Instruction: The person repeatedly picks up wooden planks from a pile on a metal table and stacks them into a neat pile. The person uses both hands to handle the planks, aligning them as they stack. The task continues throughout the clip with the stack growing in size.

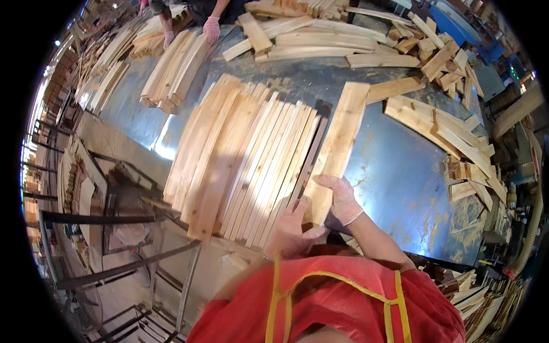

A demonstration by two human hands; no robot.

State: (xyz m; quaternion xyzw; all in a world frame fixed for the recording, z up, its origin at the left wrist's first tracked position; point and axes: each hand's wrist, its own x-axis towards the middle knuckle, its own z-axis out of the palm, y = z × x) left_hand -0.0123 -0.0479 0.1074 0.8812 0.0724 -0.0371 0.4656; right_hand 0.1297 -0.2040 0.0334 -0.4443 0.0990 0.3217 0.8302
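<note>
A flat wooden board [342,128] slants up and away from me, its near end between my gloved hands. My right hand [342,199] grips its right edge, with the thumb over the top face. At the board's near left corner is my left hand [293,228], its fingers against the edge and partly blurred. Directly to the left lies a row of wooden slats [266,171] packed side by side, many standing on edge. Wider boards [214,154] lie flat at the row's left side.
A metal tabletop [394,188] dusted with sawdust carries everything. Loose boards [440,128] lie at right, and a heap of offcuts [449,66] at far right. Across the table a co-worker's gloved hand [211,30] holds a slat bundle [177,68]. A metal frame [126,268] stands at lower left.
</note>
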